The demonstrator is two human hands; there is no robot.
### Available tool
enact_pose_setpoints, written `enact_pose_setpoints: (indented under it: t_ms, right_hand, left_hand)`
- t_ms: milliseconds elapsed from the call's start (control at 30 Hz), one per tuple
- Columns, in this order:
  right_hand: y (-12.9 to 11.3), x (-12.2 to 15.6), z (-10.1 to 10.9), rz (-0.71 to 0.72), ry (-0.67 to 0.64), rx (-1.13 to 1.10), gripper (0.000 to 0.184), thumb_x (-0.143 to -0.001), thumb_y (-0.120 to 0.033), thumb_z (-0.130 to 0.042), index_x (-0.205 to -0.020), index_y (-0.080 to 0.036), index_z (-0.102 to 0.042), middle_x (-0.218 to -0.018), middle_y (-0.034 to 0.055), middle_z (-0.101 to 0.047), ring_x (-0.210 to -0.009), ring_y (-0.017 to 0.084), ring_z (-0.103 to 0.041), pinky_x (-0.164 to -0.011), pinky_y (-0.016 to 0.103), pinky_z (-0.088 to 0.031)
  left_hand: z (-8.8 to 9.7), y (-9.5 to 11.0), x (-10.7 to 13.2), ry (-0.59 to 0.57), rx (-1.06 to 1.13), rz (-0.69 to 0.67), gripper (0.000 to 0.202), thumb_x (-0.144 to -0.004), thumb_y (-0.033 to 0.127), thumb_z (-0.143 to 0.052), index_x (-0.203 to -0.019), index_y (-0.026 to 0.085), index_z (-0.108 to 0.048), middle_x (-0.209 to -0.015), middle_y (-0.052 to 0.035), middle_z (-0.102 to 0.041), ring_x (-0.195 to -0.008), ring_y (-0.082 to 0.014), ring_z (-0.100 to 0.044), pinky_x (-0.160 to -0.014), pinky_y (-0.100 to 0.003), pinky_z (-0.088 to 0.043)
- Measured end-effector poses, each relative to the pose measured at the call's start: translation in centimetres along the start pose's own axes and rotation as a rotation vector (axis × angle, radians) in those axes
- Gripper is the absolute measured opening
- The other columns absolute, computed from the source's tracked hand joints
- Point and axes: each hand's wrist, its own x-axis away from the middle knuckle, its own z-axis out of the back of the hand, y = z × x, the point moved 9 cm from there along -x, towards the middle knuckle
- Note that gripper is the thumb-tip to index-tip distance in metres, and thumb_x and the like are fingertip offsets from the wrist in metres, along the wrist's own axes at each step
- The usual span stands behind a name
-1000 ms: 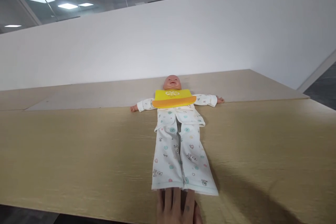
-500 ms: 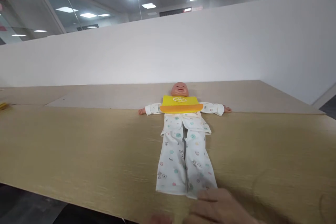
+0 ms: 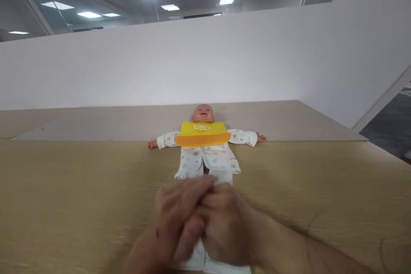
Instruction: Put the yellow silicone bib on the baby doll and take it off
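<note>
A baby doll (image 3: 203, 113) lies on its back with its arms spread, its head away from me. It wears a white printed top (image 3: 221, 158) and white printed trousers (image 3: 221, 177). Across its chest lies a yellow bib (image 3: 189, 129) with an orange lower edge and a citrus-slice print. Above the doll's legs, my left hand (image 3: 178, 212) and my right hand (image 3: 224, 222) meet, blurred by motion. The right is curled into a fist, and the left is closed against it with fingers overlapping. No object shows in either hand. Together they hide most of the trousers.
The doll rests on a wood-grain table (image 3: 64, 192), with its head and arms on a grey board (image 3: 96, 124) at the back. A white wall (image 3: 160, 64) stands behind, with glass panes above it. Dark floor (image 3: 388, 120) shows beyond the right side.
My right hand has come up from below the trousers' hems, and my left has risen from the bottom edge to join it over the legs. The view has shifted right.
</note>
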Motion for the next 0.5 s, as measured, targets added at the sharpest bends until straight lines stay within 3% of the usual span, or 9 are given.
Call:
enact_pose_setpoints:
  t_ms: [100, 200, 333, 433, 500]
  right_hand:
    - [3.1, -2.7, 1.6, -0.026, -0.022, -0.055, 0.019, -0.077, -0.015, -0.051, -0.083, -0.022, -0.067, -0.079, -0.0001, -0.07, -0.077, 0.013, -0.063, -0.073, 0.025, -0.048]
    - [9.1, -6.0, 3.1, -0.119, -0.022, -0.123, 0.025, -0.076, -0.01, -0.046, -0.083, -0.02, -0.067, -0.083, 0.0008, -0.071, -0.078, 0.013, -0.064, -0.073, 0.026, -0.048]
    - [20.9, -8.6, 5.5, -0.404, 0.323, -0.324, 0.021, -0.074, -0.016, -0.047, -0.084, -0.018, -0.065, -0.091, 0.004, -0.069, -0.086, 0.015, -0.063, -0.082, 0.03, -0.047]
    - [28.7, -9.0, 4.5, -0.711, 0.47, -0.516, 0.021, -0.07, -0.02, -0.052, -0.087, -0.017, -0.062, -0.088, 0.0038, -0.065, -0.082, 0.015, -0.06, -0.078, 0.03, -0.048]
    - [31.9, -9.1, 2.6, -0.912, 0.469, -0.665, 0.021, -0.069, -0.02, -0.054, -0.088, -0.016, -0.059, -0.08, 0.0039, -0.062, -0.075, 0.015, -0.059, -0.071, 0.028, -0.049]
  left_hand:
    - [-1.4, -4.7, -2.6, -0.003, 0.072, 0.109, 0.038, -0.091, 0.03, -0.034, -0.116, 0.013, -0.056, -0.109, -0.01, -0.066, -0.101, -0.017, -0.061, -0.087, -0.029, -0.049]
    - [-2.0, -11.3, -4.8, 0.092, 0.037, 0.377, 0.036, -0.091, 0.034, -0.036, -0.101, 0.013, -0.063, -0.1, -0.0076, -0.068, -0.096, -0.0171, -0.062, -0.086, -0.029, -0.047]
    - [-3.6, -21.6, -5.9, 0.153, 0.011, 0.657, 0.03, -0.083, 0.034, -0.046, -0.095, 0.014, -0.064, -0.095, -0.0063, -0.067, -0.089, -0.0166, -0.059, -0.085, -0.031, -0.045]
    - [-5.2, -29.7, -4.8, 0.256, 0.127, 0.96, 0.024, -0.073, 0.032, -0.054, -0.086, 0.014, -0.063, -0.089, -0.0056, -0.064, -0.083, -0.0169, -0.058, -0.081, -0.032, -0.045]
    - [-7.5, -33.6, -3.7, 0.314, 0.331, 1.177, 0.022, -0.069, 0.03, -0.056, -0.084, 0.014, -0.06, -0.079, -0.005, -0.06, -0.073, -0.0159, -0.057, -0.071, -0.029, -0.047]
